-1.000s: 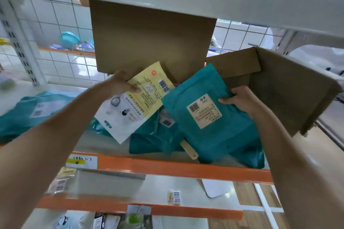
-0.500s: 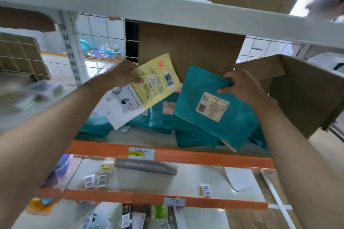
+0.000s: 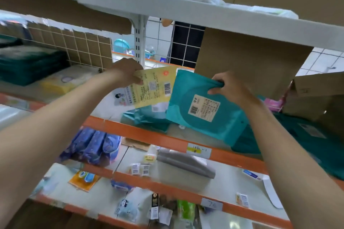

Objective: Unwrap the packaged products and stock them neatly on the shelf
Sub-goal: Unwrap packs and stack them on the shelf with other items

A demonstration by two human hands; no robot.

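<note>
A shop shelf (image 3: 141,132) with orange front rails fills the frame, a wire grid (image 3: 83,48) behind it and a cardboard box (image 3: 251,65) at upper right. At centre the left hand (image 3: 126,72) pinches a yellow packet (image 3: 154,87), and the right hand (image 3: 229,87) grips a teal packet (image 3: 201,113) by its top edge. Each would sit best laid flat, label up, edges squared, the teal one on the teal stack (image 3: 28,65) at left

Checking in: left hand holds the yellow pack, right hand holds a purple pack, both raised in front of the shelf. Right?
Not quite. In the head view the right hand grips a teal pack, not a purple one. The left hand does hold the yellow pack, and both are raised in front of the shelf.
</note>
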